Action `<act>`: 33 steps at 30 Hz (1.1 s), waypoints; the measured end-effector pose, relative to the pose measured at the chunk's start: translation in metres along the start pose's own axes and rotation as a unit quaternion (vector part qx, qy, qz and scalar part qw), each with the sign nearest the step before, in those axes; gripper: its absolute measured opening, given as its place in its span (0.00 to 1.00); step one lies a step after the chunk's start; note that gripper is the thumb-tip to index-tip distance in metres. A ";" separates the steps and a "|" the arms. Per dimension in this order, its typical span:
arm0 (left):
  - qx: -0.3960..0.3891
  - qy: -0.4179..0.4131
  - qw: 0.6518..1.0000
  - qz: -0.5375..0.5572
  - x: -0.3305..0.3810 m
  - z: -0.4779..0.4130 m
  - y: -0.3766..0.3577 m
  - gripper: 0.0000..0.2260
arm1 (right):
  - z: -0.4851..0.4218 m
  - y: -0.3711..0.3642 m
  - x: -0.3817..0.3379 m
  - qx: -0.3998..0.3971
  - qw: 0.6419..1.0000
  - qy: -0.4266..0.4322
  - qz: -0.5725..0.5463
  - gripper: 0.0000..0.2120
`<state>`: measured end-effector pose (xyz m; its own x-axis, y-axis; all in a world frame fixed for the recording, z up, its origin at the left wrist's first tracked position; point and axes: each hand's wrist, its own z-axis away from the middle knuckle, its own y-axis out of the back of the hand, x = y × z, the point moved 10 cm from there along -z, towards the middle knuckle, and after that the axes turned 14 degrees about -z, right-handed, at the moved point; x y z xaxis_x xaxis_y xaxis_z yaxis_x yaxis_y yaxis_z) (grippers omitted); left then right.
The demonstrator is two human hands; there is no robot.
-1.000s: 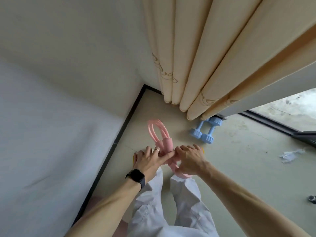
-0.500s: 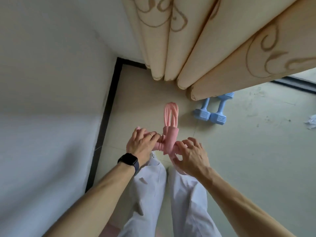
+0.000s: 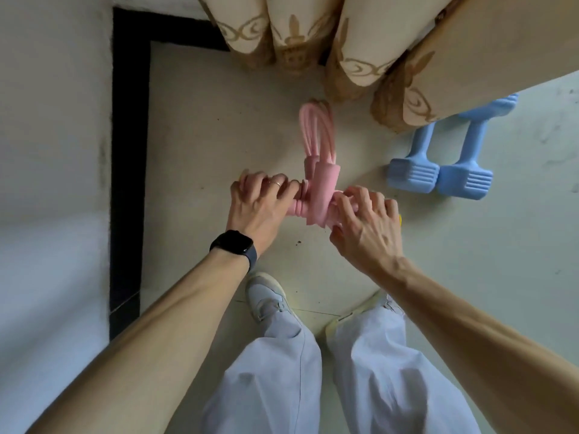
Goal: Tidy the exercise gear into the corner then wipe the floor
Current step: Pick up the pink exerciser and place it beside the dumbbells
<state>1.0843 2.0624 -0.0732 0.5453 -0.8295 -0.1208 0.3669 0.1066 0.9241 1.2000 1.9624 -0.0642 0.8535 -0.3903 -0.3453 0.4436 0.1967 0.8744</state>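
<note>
A pink stretch band (image 3: pixel 318 195) of smooth rubber, its tubes looped toward 12 o'clock, is held low near the room's corner; whether it rests on the pale matte floor (image 3: pixel 194 126) I cannot tell. The left hand (image 3: pixel 260 205) curls its fingers round the band's ribbed left handle, and the right hand (image 3: pixel 366 220) curls over the right end. Two blue dumbbells (image 3: pixel 410 175) with grooved blocky heads lie side by side at 2 o'clock, their far ends under the folded cream curtain (image 3: pixel 360 36). A black skirting board (image 3: pixel 130 151) edges the floor at 9 o'clock and turns at 11, with bare floor between it and the band
</note>
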 end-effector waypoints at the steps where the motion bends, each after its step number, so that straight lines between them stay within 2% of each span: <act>1: 0.022 -0.005 1.000 -0.005 -0.001 -0.013 -0.001 0.26 | -0.008 -0.001 0.006 0.022 1.000 -0.003 0.004 0.24; 4: 0.070 -0.018 0.997 -0.005 -0.004 -0.055 -0.004 0.30 | -0.036 0.003 0.024 0.087 0.996 -0.012 0.017 0.24; 7: 0.077 0.002 0.997 -0.016 -0.005 -0.090 -0.017 0.31 | -0.062 0.000 0.045 0.128 0.991 -0.043 0.025 0.25; 13: -0.057 0.036 0.996 0.063 0.005 -0.120 -0.080 0.39 | -0.106 -0.048 0.091 0.043 0.995 -0.059 -0.063 0.41; 17: -0.013 0.061 0.994 0.086 -0.001 -0.102 -0.075 0.38 | -0.081 -0.049 0.087 0.066 0.994 -0.080 -0.042 0.47; 19: -0.027 0.105 0.987 0.115 -0.013 -0.097 -0.083 0.35 | -0.064 -0.061 0.084 0.028 0.996 -0.083 -0.032 0.50; 21: -0.062 0.153 0.964 0.210 -0.018 -0.097 -0.094 0.33 | -0.058 -0.069 0.087 0.005 0.998 -0.062 -0.025 0.47; 23: -0.057 0.161 0.948 0.270 -0.016 -0.102 -0.092 0.32 | -0.067 -0.065 0.090 0.019 0.998 -0.046 -0.029 0.41; 24: -0.046 0.157 0.946 0.279 -0.016 -0.108 -0.087 0.32 | -0.074 -0.062 0.093 0.020 0.998 -0.047 -0.031 0.41; 26: -0.051 0.150 0.947 0.280 -0.018 -0.118 -0.081 0.32 | -0.088 -0.061 0.097 0.000 0.998 -0.052 -0.038 0.45; 29: -0.110 0.154 0.956 0.226 -0.023 -0.117 -0.087 0.34 | -0.096 -0.065 0.102 -0.038 0.997 -0.053 -0.036 0.50; 33: -0.174 0.147 0.961 0.160 -0.019 -0.093 -0.082 0.42 | -0.084 -0.056 0.100 -0.059 0.996 -0.065 -0.014 0.49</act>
<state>1.1141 2.1211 -0.1804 0.8420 -0.5395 0.0047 0.3471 0.5485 0.7607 1.2832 1.9882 -0.1763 0.8008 -0.5092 -0.3155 0.5028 0.2851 0.8160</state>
